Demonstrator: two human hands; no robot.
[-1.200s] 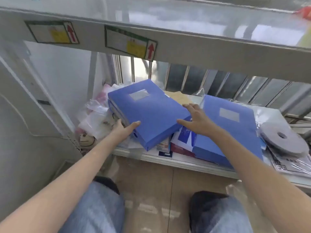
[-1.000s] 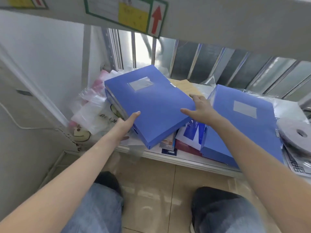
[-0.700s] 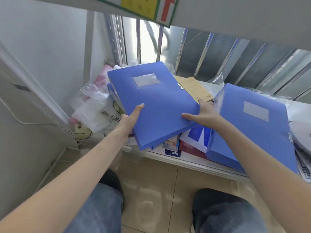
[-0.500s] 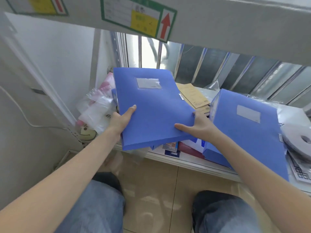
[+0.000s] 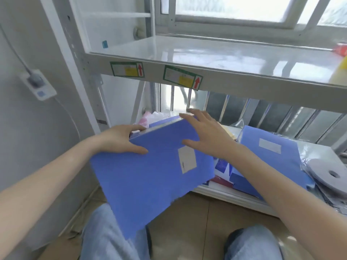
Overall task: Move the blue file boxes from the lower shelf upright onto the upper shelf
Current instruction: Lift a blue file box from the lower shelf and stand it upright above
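While left grip [image 5: 120,140] clasps blue file box [image 5: 150,186], right grip [image 5: 206,136] open-fingered atop, long axis slanting up-right

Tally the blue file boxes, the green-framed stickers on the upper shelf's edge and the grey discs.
Blue file boxes: 2, one held, one lying flat to its right; a blue sliver behind the held one is unclear.
Green-framed stickers: 2
Grey discs: 1
Total: 5
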